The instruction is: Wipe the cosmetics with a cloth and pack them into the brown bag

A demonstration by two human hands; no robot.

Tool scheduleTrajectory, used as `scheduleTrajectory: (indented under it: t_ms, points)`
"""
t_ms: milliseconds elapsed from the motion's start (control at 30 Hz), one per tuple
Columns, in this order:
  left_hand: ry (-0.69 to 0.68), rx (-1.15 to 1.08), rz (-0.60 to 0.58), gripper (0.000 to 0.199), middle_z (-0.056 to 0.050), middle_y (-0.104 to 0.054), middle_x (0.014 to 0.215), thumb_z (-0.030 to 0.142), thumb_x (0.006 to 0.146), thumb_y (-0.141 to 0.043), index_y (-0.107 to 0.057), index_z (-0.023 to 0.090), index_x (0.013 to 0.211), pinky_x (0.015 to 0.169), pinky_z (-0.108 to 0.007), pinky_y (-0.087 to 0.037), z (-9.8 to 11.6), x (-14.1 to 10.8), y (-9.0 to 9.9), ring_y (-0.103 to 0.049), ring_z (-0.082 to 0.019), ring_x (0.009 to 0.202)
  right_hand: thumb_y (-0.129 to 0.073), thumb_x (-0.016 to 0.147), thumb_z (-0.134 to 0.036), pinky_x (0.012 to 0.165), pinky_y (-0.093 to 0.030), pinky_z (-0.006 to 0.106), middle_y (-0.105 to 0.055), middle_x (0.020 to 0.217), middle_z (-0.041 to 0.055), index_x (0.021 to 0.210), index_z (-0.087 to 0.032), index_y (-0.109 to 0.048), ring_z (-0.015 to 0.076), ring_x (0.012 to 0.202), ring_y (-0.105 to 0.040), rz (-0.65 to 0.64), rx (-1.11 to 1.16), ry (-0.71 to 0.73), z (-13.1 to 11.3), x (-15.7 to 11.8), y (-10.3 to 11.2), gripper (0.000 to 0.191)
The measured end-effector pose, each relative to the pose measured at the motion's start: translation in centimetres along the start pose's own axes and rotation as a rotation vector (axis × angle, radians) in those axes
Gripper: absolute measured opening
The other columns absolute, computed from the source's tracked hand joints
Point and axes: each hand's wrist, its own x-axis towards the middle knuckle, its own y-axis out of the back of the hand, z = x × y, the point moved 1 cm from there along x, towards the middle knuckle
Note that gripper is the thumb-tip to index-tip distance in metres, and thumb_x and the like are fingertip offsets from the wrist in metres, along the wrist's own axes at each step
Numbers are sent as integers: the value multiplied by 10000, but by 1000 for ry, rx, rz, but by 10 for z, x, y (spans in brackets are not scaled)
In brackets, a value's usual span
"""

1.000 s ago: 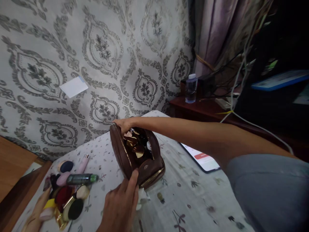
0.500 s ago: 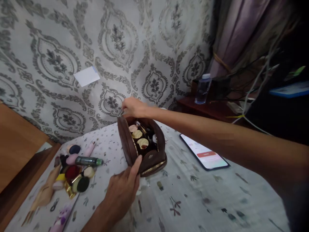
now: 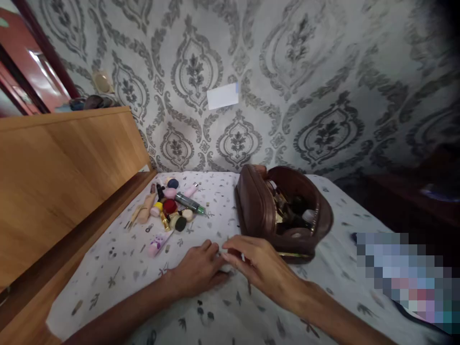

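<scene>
A brown makeup bag (image 3: 255, 206) stands unzipped on the patterned white cloth (image 3: 212, 316), with several small items showing in its opening. In front of it my two hands meet. My left hand (image 3: 203, 269) has its fingers curled in, palm down. The thumb and fingers of my right hand (image 3: 264, 268) are pinched together at the left fingertips. Whatever lies between them is too small to make out. Left of the bag sits a loose pile of cosmetics, among them a green tube (image 3: 190, 203), a red round item (image 3: 169, 206) and a pink tube (image 3: 158, 243).
A wooden board (image 3: 72, 163) borders the cloth on the left. Behind it rises the patterned wall, with a white card (image 3: 223, 96) on it. At the right edge lies a phone, its screen (image 3: 406, 278) pixelated.
My right hand has come from behind the bag to the front, beside my left hand. My left hand has left the bag's front edge. The view has turned left.
</scene>
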Motion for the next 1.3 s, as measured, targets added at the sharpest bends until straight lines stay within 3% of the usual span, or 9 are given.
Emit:
scheduleTrajectory:
  t_ms: [167,300,400,600,867,967,1133,1200,1300]
  points:
    - [78,-52,48,200,-78,-629,1180,309,996,-486,-573,191,1131,770,-334,-567,-12,-7,-10,-572,-224,1060,-543,870,-427,590,-486,277,-721,869,62,944,-213,-700,205,769,-647,83,248,-200,15,11,-47,275]
    - [151,-81,30,227,-76,-659,1087,335,1004,-465,-594,168,1089,773,-332,-561,-24,-6,-16,-605,-224,1035,-589,794,-558,496,-473,272,-659,726,51,961,-171,-675,201,651,-617,192,488,-368,35,25,-77,430]
    - [172,-99,7,229,-61,-676,1026,344,999,-477,-600,167,1077,781,-327,-553,-29,-10,-18,-645,-211,975,-609,767,-612,507,-480,292,-636,678,39,975,-161,-665,188,581,-585,280,501,-401,48,26,-94,499]
    - [181,-120,-1,205,-34,-697,954,365,947,-572,-635,187,1027,739,-291,-538,-32,-16,-14,-680,-194,879,-568,827,-594,604,-502,330,-675,783,75,994,-174,-675,216,667,-612,320,334,-355,54,15,-104,465]
    - [286,-132,57,115,-36,-679,1016,273,925,-566,-651,198,941,764,-265,-512,-42,-18,3,-659,-179,934,-576,805,-626,508,-461,302,-645,699,49,994,-157,-654,173,520,-553,338,384,-404,52,15,-102,512]
    - [415,-120,125,124,-41,-665,1109,242,930,-536,-652,203,954,864,-265,-483,-77,-8,23,-638,-176,1006,-571,802,-644,500,-454,293,-642,661,48,998,-150,-654,174,520,-555,319,403,-422,53,14,-103,538]
    - [701,-64,185,237,-106,-653,1177,257,964,-454,-579,161,1140,915,-306,-453,-181,25,56,-605,-228,1101,-566,808,-642,483,-433,275,-642,645,44,986,-161,-659,168,525,-551,278,418,-455,52,15,-103,521]
    - [807,-49,173,286,-138,-641,1218,252,981,-405,-532,137,1211,919,-313,-446,-218,39,59,-595,-237,1134,-564,821,-616,479,-424,265,-631,639,32,975,-173,-657,167,536,-559,275,416,-457,49,14,-102,478]
    - [908,-44,113,365,-183,-614,1272,316,975,-426,-481,108,1269,882,-319,-459,-254,57,51,-601,-261,1144,-553,851,-534,479,-412,245,-611,648,12,944,-196,-648,164,568,-578,279,414,-441,46,14,-101,364]
